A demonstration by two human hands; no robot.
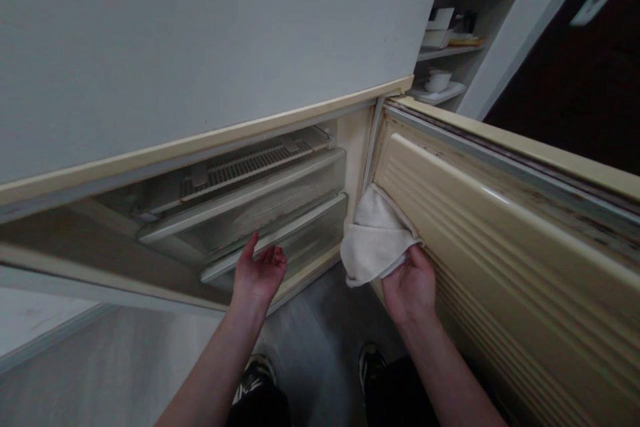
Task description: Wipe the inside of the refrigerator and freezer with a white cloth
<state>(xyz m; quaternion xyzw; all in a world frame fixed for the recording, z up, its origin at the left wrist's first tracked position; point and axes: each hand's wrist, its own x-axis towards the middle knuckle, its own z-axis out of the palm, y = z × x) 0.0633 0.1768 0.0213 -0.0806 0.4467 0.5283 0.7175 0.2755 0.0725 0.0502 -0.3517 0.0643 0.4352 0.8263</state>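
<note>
My right hand (410, 283) grips a white cloth (374, 240) and presses it against the inner face of the open lower fridge door (500, 240), close to the hinge corner. My left hand (257, 273) hovers palm up with fingers loosely curled, holding nothing, just in front of the lower clear drawer (280, 240) inside the fridge compartment. A second clear drawer (250, 197) sits above it, under a white vent grille (245, 167). The upper fridge door (200, 47) is closed above.
The open door's ribbed cream panel fills the right side, with a stained gasket rim (550, 180) on top. Shelves with white dishes (440, 80) stand behind at upper right. My two shoes (260, 373) rest on the grey floor (125, 360) below.
</note>
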